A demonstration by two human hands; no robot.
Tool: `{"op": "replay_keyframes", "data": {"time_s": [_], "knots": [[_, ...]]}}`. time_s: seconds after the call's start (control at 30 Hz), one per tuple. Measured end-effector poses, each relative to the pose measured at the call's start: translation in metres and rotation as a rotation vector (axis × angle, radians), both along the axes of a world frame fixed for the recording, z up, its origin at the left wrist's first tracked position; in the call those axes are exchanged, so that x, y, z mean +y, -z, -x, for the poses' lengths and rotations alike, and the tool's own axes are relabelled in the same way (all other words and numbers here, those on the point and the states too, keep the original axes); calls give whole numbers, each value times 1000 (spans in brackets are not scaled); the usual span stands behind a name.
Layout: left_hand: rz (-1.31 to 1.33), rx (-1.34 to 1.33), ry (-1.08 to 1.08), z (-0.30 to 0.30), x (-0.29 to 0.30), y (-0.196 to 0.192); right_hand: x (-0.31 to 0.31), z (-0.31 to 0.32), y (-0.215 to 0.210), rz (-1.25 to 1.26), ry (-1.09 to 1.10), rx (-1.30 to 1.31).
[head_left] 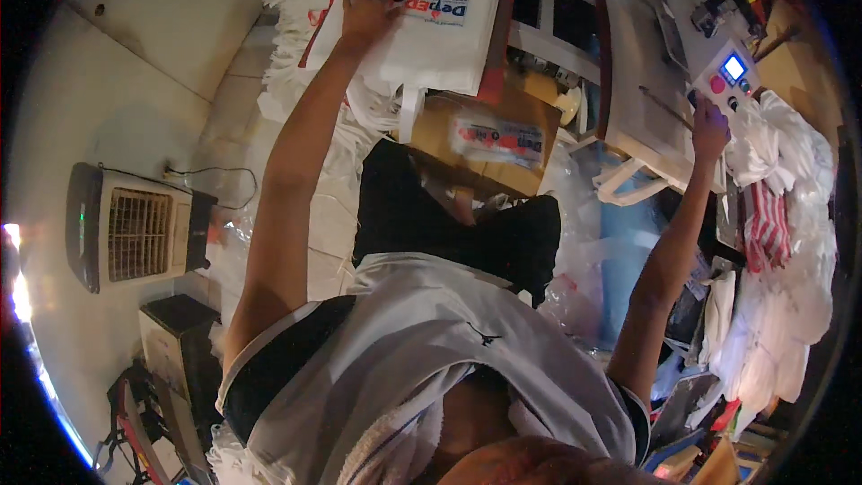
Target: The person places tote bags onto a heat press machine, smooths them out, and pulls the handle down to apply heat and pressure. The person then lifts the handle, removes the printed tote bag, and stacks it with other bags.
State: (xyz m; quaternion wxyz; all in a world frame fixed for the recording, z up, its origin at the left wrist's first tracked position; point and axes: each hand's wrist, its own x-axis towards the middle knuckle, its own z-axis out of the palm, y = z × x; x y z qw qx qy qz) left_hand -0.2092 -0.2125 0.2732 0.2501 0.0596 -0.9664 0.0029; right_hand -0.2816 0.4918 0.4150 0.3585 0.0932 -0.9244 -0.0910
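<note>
White walls and pale floor tiles took up the far left, where a beige fan heater [126,226] stood well apart from our work. Our left hand [368,13] lay flat, fingers spread, on the top white cloth bag [422,22], which rested on a stack of white bags [301,45] straight ahead of that arm; its long axis ran away from us, its handle loop hanging toward our knees. That grip was wide, pressing and not closed around anything. A cardboard box [489,139] with a printed packet sat just below the bag. To the right, our right hand [709,130] reached to the edge of the press machine [642,81], fingers near its control panel [732,76]; we could not tell whether they were pinching something. More white bags [790,242] crowded the right rim, leaving little open room.
</note>
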Motion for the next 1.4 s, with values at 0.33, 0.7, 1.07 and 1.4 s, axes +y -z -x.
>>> {"op": "replay_keyframes", "data": {"time_s": [0.33, 0.7, 1.07, 1.4], "knots": [[-71, 160, 12, -2, -4, 8, -50, 0, 9, 48, 36, 71], [-664, 424, 410, -97, 153, -74, -165, -22, 7, -113, 133, 115], [-444, 226, 719, -72, 281, -174, -161, -150, -8, 831, -591, -239], [-329, 179, 500, -60, 220, -150, -111, -196, 63, 1293, -525, -615]]}}
